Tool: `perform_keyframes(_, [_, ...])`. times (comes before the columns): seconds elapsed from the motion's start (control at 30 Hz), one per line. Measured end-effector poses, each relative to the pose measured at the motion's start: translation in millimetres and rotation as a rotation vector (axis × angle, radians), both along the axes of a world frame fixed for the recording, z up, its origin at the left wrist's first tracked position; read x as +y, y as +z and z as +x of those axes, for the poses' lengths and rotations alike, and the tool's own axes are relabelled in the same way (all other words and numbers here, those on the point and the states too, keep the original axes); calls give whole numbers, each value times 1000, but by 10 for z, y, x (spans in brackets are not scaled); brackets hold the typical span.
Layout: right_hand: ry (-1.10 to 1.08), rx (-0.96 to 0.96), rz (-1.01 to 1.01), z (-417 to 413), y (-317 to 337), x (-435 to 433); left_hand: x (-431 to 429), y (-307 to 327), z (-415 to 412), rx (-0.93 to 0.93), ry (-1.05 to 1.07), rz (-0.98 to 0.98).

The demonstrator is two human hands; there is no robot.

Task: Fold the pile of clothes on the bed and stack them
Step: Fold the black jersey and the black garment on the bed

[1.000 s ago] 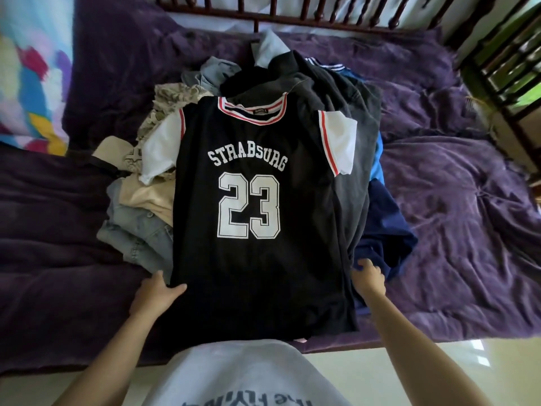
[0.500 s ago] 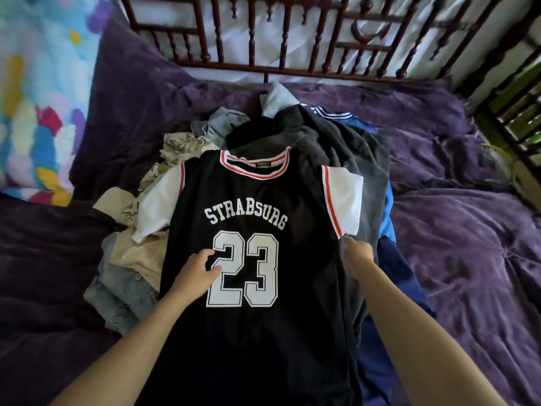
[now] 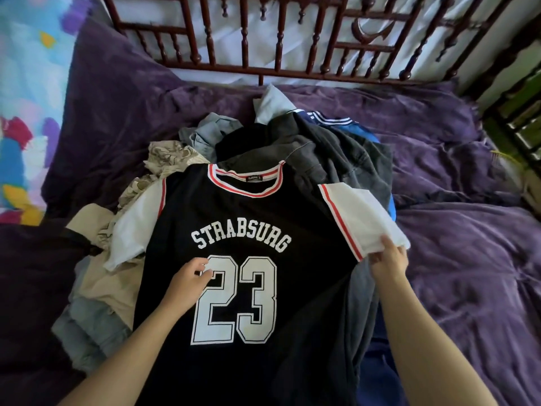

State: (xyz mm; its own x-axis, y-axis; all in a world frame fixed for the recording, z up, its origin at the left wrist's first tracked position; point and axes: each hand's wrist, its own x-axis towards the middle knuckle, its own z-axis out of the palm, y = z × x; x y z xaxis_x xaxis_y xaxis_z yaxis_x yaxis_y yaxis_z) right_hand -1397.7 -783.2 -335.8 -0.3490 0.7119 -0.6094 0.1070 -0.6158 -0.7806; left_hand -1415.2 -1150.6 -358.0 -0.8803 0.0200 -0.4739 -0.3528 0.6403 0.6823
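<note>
Far left, a colourful pillow [image 3: 23,127] on the purple bedspread [image 3: 35,303], no part of the job. Next over, the unfolded pile [image 3: 96,276]: beige stuff, denim, a patterned thing, all heaped mid-bed and doubling as the work pad. Spread face-up on top of that, the black jersey [image 3: 251,218], laid flat, presumably for straight fold lines. Left hand [image 3: 187,284] down on the "23", fingers bent onto the fabric, likely as an anchor against sliding. Can't tell whether nipping cloth or just pressing. Right hand [image 3: 388,263] at the jersey's edge, fingers clamped on the hem of the white sleeve [image 3: 360,221], raised a touch off the grey garment [image 3: 351,159] underneath. Looks like prep for tucking that sleeve in across the chest. No folded stack anywhere in sight yet.
</note>
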Motion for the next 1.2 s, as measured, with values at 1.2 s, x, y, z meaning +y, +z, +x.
perform_keyframes(1.2, [1631,-790,1774,202,-332,-770,-740,-101,-338,-8,693,71])
